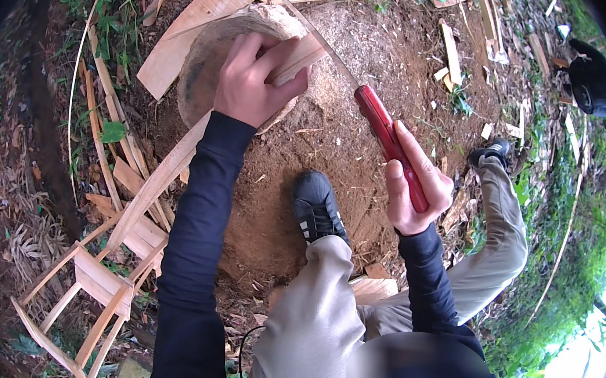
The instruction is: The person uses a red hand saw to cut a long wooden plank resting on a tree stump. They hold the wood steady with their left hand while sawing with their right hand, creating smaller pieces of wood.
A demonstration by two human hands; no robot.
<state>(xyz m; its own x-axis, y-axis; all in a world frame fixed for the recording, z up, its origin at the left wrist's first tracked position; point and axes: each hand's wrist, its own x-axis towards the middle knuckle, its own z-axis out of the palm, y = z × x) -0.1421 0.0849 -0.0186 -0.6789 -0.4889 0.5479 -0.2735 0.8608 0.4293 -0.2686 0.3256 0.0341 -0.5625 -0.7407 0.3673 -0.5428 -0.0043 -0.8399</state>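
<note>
My right hand [418,180] is closed around the red handle of a hand saw [386,133]. Its long narrow blade slants up and to the left, across the end of a short wooden piece [303,58]. Gripping that piece against the top of a tree stump [196,78] is my left hand [258,85], its fingers bent over the wood. The saw's teeth are too fine to make out. A wide flat board [221,14] leans over the stump's far left side.
A curved wooden strip [160,174] runs from the stump to a small wooden frame [98,278] at lower left. Wood offcuts [450,53] lie on the soil at right. My shoe [316,201] stands near the stump. A black rounded object [594,79] sits far right.
</note>
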